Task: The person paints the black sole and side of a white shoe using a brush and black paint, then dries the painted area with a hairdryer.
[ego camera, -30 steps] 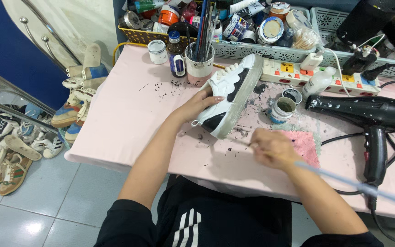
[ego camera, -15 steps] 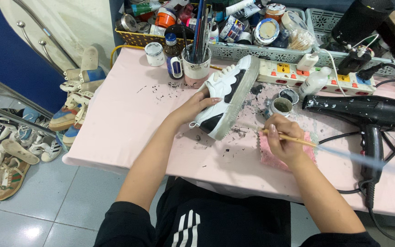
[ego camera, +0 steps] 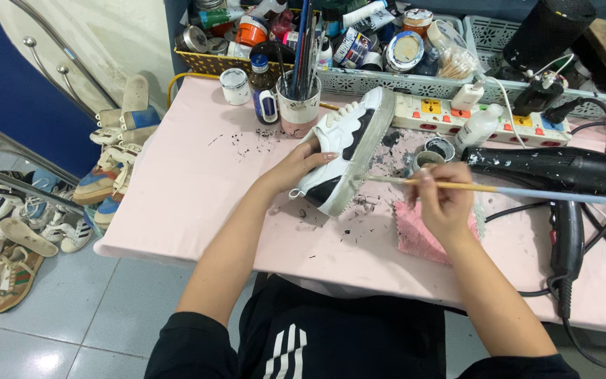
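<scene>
The pink table point(ego camera: 184, 175) carries everything, and its right edge is cut off by the frame. A black hair dryer point(ego camera: 562, 172) lies at the right. The white-and-black sneaker point(ego camera: 348, 144) rests tilted near the middle of the table — the left hand point(ego camera: 303, 165) clasps its side and hides part of it. The right hand point(ego camera: 443, 200) is closed around a thin paintbrush point(ego camera: 499, 189); its tip touches the sole edge, but the bristles are hard to make out. A pink cloth point(ego camera: 415, 238) lies partly under that hand.

Sneaker point(ego camera: 348, 151) on table point(ego camera: 191, 182); cup point(ego camera: 297, 105) behind; hair dryer point(ego camera: 562, 175) right.
</scene>
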